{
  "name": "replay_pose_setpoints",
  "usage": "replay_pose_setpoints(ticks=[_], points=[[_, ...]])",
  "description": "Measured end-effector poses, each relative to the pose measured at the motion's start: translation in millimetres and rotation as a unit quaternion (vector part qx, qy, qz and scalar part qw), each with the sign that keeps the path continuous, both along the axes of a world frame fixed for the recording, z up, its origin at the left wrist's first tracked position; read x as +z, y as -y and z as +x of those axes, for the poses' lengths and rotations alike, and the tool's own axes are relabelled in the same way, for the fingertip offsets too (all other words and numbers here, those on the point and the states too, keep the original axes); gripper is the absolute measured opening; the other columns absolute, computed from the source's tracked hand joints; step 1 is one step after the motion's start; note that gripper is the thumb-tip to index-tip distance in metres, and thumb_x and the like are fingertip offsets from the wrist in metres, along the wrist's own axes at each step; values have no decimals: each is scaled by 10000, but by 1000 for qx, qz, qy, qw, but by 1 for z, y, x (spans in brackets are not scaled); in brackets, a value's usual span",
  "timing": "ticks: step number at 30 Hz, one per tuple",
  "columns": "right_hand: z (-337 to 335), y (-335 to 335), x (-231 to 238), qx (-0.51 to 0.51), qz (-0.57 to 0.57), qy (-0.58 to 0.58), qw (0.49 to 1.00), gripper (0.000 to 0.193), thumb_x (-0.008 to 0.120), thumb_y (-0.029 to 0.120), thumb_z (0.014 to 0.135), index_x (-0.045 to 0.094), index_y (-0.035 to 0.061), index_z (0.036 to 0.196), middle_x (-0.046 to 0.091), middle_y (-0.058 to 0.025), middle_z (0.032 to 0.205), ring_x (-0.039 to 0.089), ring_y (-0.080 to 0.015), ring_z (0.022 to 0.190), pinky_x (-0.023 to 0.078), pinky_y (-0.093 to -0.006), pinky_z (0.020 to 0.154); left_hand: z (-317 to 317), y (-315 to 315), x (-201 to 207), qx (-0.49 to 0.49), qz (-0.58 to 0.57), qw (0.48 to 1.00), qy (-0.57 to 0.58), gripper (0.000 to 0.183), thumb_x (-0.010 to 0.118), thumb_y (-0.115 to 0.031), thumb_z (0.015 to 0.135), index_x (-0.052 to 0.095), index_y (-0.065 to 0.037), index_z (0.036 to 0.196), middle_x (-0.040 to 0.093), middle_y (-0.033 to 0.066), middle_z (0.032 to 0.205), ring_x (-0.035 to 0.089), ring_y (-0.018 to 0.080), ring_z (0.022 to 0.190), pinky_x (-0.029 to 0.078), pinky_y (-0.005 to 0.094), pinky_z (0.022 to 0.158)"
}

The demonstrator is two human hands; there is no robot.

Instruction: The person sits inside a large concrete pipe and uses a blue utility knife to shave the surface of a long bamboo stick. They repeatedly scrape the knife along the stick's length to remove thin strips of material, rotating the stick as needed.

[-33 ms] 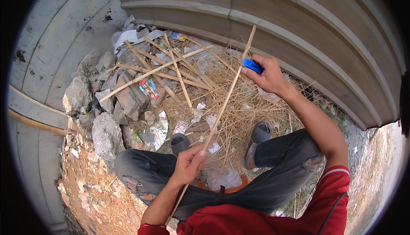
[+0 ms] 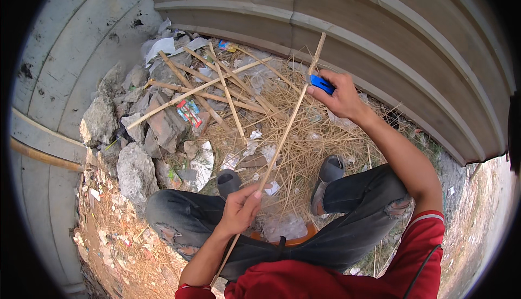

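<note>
Straw [image 2: 312,136] lies beneath; left hand's [image 2: 241,211] fingers enclose a stick [image 2: 282,141], right hand's [image 2: 344,97] clamp a blue tool [image 2: 322,85]; overpressing could cause slipping.

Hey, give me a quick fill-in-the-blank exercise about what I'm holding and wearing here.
1. The tool in your right hand is coloured ____.
2. Nearer your body, the long stick is gripped by your ____ hand.
3. Your shirt is mainly ____ in colour.

Missing words: blue; left; red.
</note>
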State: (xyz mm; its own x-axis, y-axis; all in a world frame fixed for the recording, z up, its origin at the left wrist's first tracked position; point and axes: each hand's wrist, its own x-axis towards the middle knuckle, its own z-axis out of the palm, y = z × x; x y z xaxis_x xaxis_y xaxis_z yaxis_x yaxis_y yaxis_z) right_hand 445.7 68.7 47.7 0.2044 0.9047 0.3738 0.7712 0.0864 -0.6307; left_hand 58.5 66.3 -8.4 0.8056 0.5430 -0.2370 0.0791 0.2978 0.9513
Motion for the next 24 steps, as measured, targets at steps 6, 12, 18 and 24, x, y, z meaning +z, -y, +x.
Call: replay_pose_setpoints(ticks=[6, 12, 18, 24], points=[[-2, -3, -12, 51, -85, -168, 981, 459, 798, 454, 906, 659, 34, 782, 481, 17, 618, 414, -93, 593, 360, -322, 546, 0, -4, -1, -42, -1, 999, 7, 483, 344, -301, 1149, 601, 59, 1344, 460, -19, 592, 383, 57, 427, 349, 233, 425], [-37, -13, -7, 35, -198, -270, 942, 451, 748, 475, 963, 665, 56, 816, 454, 65, 617, 419, -70, 578, 342, -304, 528, 1, -5, -6, -63, -34, 997, 9, 550, 283, -398, 1156, 536, 25, 1401, 488, 18, 541, 406, 91, 387, 364, 236, 412], [-51, -10, -3, 71, -171, -351, 918, 425, 742, 447, 977, 631, 78, 799, 465, 63, 606, 424, -52, 561, 339, -278, 521, 10, -3, -4, -36, -73, 994, 77, 530, 350, -381, 1149, 446, -8, 1514, 507, 22, 555, 407, 77, 388, 347, 223, 410], [-40, -11, -3, 0, -134, -183, 974, 446, 692, 492, 990, 659, 81, 821, 542, -10, 589, 552, -159, 544, 436, -360, 541, 11, -2, -7, -43, -28, 997, 65, 535, 456, -279, 1130, 356, -31, 1594, 463, 5, 627, 348, 43, 418, 301, 203, 421]])
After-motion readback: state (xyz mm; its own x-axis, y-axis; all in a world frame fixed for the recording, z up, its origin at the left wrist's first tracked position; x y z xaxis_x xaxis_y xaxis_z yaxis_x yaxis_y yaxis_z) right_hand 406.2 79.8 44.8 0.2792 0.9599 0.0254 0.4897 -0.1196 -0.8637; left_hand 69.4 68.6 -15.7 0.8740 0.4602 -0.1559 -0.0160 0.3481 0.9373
